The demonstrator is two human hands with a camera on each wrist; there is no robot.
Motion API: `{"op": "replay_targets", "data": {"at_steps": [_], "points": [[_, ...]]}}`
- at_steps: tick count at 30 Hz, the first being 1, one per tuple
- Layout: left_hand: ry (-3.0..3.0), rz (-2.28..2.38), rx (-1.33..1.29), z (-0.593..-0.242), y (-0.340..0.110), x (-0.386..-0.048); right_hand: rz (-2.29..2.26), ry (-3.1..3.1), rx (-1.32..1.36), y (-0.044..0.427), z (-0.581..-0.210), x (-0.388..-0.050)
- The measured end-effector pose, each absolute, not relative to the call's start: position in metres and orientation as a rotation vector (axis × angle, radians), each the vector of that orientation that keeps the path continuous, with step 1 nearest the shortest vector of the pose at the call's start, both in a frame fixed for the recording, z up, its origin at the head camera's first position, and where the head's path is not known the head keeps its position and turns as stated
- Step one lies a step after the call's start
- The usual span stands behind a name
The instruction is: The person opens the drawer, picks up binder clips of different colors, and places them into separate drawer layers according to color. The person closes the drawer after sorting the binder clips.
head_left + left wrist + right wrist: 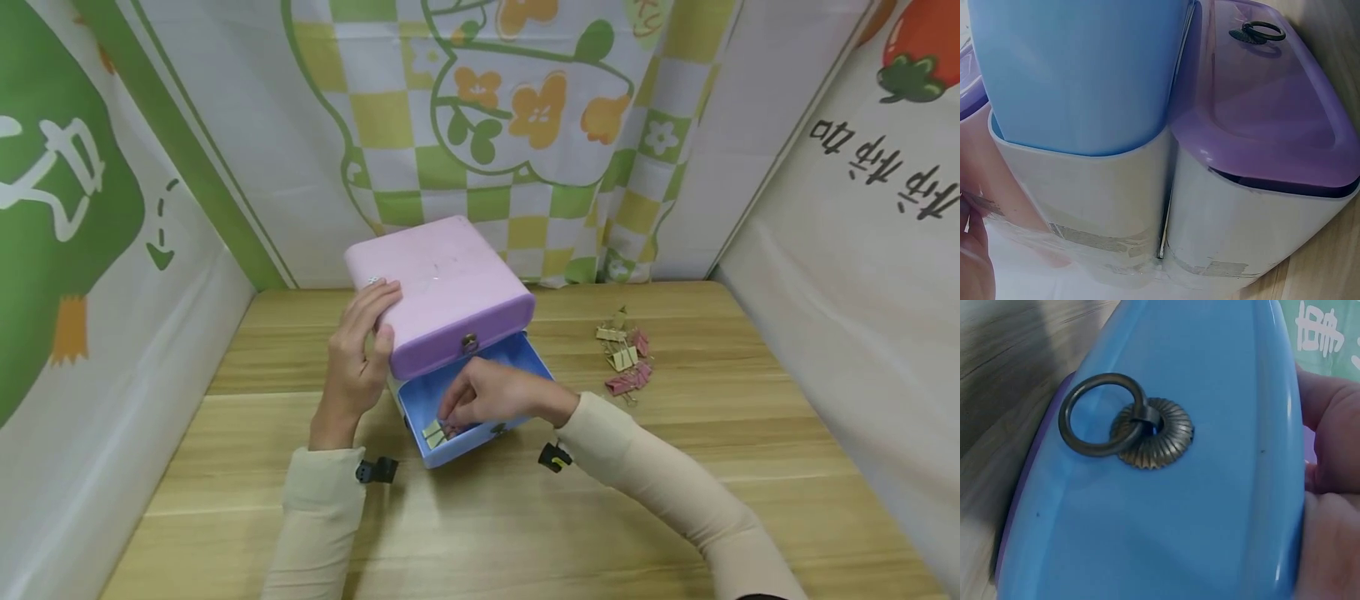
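Observation:
A small drawer cabinet with a pink top stands on the table. Its upper purple drawer is closed, and below it a blue drawer is pulled out. My left hand rests against the cabinet's upper left side, fingers on the top edge and thumb near the front corner. Reaching down into the blue drawer, my right hand pinches a pink binder clip, partly hidden under the fingertips. Beside it in the drawer lies a yellow binder clip. The drawer's ring pull hangs on its front.
To the cabinet's right, a loose pile of yellow binder clips and pink binder clips lies on the wooden table. Another purple drawer sits below the blue one. Printed cloth walls enclose the back and sides.

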State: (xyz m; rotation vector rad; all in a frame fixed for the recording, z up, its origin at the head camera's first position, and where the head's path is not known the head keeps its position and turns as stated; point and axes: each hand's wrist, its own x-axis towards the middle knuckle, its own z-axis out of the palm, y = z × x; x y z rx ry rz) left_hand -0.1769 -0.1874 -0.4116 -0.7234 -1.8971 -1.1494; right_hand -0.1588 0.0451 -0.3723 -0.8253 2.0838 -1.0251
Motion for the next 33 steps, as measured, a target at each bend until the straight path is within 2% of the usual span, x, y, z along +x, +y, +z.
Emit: {"op": "replay_targets", "data": {"at_steps": [12, 18, 33], "points": [[-1.923, -1.147, -0.693, -0.415, -0.188, -0.175, -0.839, 2.35, -0.955, 0.055, -0.361, -0.157], [-1.92, -1.144, -0.684, -0.415, -0.188, -0.174, -1.005, 2.438, -1.001, 0.078, -0.349, -0.154], [-1.898, -1.139, -0.717, -0.415, -0.187, -0.177, -1.25, 2.677, -0.865, 0.131, -0.34, -0.129]]}}
